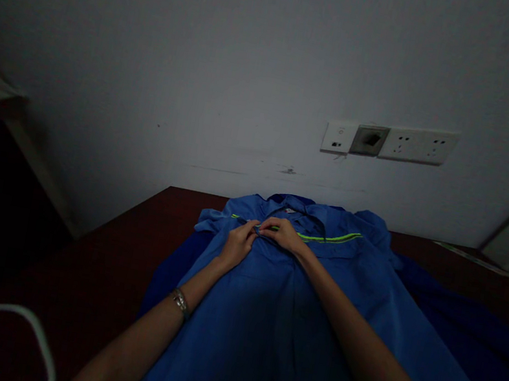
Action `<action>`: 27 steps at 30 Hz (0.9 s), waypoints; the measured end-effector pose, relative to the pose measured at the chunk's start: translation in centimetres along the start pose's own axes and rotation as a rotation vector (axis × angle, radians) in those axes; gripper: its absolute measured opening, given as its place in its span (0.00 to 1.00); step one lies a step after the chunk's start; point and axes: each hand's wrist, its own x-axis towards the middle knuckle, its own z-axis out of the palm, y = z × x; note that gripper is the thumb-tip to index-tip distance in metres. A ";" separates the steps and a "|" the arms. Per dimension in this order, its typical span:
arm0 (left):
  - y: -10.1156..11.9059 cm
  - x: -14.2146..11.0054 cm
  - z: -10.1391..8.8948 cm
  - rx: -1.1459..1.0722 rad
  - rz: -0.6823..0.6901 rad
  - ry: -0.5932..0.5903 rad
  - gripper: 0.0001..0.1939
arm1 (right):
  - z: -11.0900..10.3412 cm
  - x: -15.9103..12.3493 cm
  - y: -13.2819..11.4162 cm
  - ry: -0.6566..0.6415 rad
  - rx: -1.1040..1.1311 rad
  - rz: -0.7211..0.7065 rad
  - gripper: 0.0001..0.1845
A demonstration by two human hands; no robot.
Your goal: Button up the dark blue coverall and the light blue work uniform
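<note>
A blue work jacket [353, 300] with a yellow-green stripe across its chest lies spread on the dark red table, collar towards the wall. My left hand [239, 242] pinches the fabric at the left of the chest, just below the stripe. Close beside it, nearly touching, my right hand [283, 234] has its thumb and fingers closed on the same part of the jacket. The small detail between the fingertips is too dim to make out. A metal bracelet [180, 301] sits round my left wrist.
Darker blue cloth [459, 312] shows from under the jacket on both sides. The dark red table [126, 247] meets a grey wall bearing a row of sockets [417, 145]. A white cable [23, 311] curves at the lower left.
</note>
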 end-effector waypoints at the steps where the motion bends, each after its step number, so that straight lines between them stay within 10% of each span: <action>1: 0.0 0.1 -0.1 0.021 0.027 -0.008 0.15 | 0.0 0.0 0.0 0.002 -0.008 0.003 0.09; 27: 0.4 0.6 -2.4 0.670 0.419 -0.057 0.11 | -0.8 0.3 -0.7 -0.089 0.077 0.075 0.12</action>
